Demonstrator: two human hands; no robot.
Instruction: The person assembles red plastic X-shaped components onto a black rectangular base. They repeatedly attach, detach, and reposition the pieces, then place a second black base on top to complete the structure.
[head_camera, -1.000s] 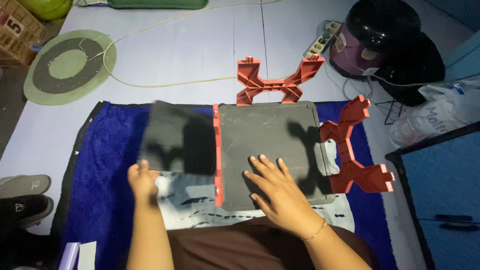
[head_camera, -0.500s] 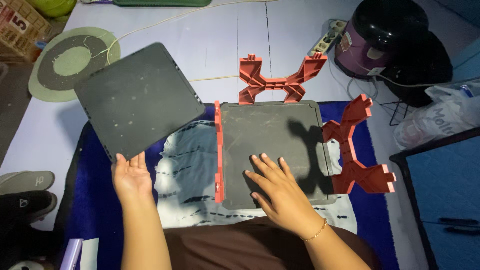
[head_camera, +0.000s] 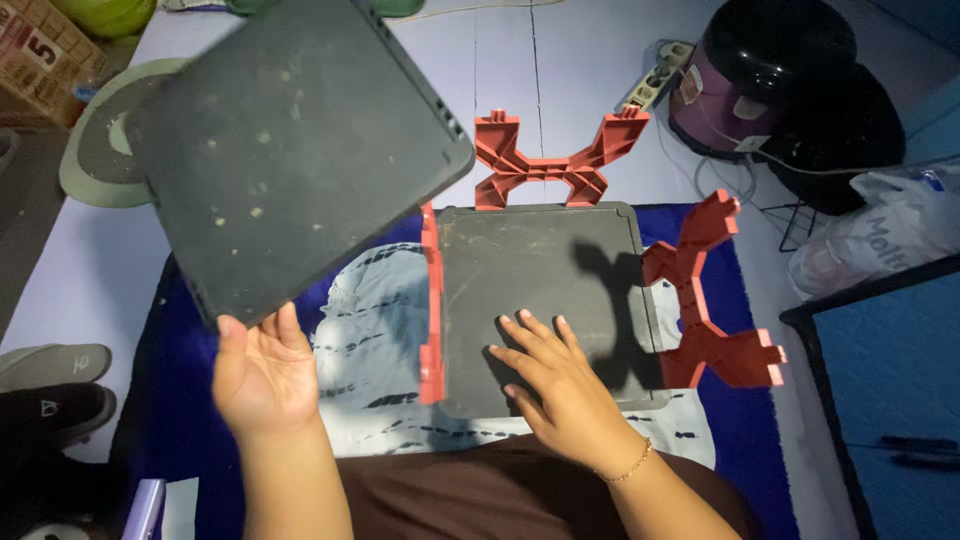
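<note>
My left hand (head_camera: 262, 370) holds the near edge of a dark grey square panel (head_camera: 290, 140), lifted and tilted up over the left side of the work area. My right hand (head_camera: 555, 375) rests flat, fingers spread, on a second dark grey panel (head_camera: 540, 270) lying on the cloth. A red plastic strip (head_camera: 431, 300) runs along that panel's left edge. A red X-shaped bracket (head_camera: 548, 162) lies at its far edge and another red bracket (head_camera: 708, 300) at its right edge.
A blue cloth (head_camera: 175, 400) with a white patterned cloth (head_camera: 370, 320) covers the floor. A dark rice cooker (head_camera: 765, 70) and power strip (head_camera: 660, 80) sit far right, a plastic bag (head_camera: 890, 235) beside them. A green round mat (head_camera: 95, 150) and sandals (head_camera: 50, 390) lie left.
My left hand has lifted the left grey panel off the cloth and raised it higher and closer to the camera, uncovering the white patterned cloth. My right hand stayed on the other panel.
</note>
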